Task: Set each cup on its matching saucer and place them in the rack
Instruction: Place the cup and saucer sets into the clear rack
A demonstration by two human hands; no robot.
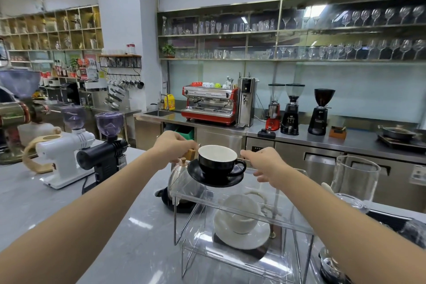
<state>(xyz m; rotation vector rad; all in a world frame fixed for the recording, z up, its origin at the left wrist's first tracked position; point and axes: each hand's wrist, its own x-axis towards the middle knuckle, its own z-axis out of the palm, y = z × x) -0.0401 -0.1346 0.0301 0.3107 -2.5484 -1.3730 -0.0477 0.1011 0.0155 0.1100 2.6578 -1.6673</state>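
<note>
I am gripping the black saucer (214,180) with both hands, left (173,147) and right (265,163), fingers pinching its rim. The black cup (216,163) is sitting on it above the rack (242,214). No labels are reading clearly.

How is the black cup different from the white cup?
The black cup is dark outside with a white inside; the white cup is pale all over. The black cup sits on a black saucer on the clear rack's top shelf; the white cup sits on a white saucer on the shelf below. Both stand upright with a handle.
</note>
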